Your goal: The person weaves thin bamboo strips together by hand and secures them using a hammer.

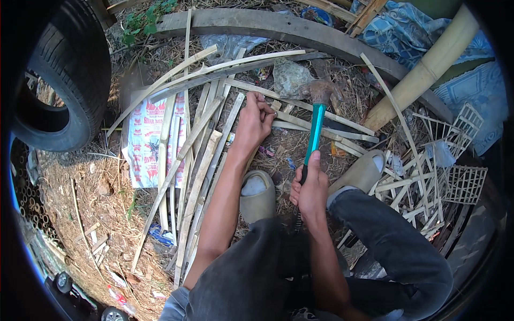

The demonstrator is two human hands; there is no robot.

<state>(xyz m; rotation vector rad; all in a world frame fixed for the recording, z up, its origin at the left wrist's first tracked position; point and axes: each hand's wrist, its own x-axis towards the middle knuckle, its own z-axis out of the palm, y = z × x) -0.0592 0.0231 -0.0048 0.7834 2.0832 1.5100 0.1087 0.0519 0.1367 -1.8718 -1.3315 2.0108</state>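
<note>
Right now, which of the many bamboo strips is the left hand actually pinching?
The pale strip running crosswise under the hammer head. The left hand pinches its near end; the other strips lie loose, fanned out to the left.

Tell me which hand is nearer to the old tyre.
Left. The left hand pinches bamboo strips in the middle of the ground, on the side of the tyre. The right hand grips the hammer handle farther from it.

Hammer (316, 125) with teal handle and rusty head, held near-upright, head just above crossed bamboo strips (300, 115), pale split slats lying on straw-littered ground, one pinched at its end
</note>
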